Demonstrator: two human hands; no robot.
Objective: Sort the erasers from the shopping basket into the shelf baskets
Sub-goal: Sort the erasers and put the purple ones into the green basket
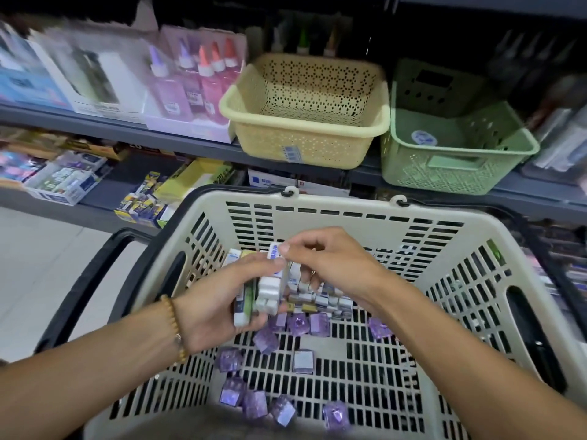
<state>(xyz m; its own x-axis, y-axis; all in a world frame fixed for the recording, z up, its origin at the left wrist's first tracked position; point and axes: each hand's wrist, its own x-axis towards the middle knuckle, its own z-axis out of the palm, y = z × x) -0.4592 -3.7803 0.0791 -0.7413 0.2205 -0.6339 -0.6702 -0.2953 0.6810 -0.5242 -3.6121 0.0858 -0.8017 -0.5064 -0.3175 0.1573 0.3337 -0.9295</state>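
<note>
The left hand [219, 300] grips a tall stack of white erasers [268, 290] over the shopping basket [349, 214] while the right hand [330, 262] pinches one more eraser [273, 250] onto it — overfilled, the stack could spill before reaching the yellow shelf basket [305, 122].

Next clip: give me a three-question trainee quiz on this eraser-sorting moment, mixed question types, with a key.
1. True or false: the yellow shelf basket already holds a pile of erasers.
2. Which hand grips the stack of white erasers? A) left hand B) right hand C) neither
3. Fill in: the loose erasers on the shopping basket floor nearest the camera are mostly ____ in colour.

Key:
1. False; its visible inside is empty.
2. A; the right hand pinches a single white eraser at the stack's top.
3. Purple.
</note>
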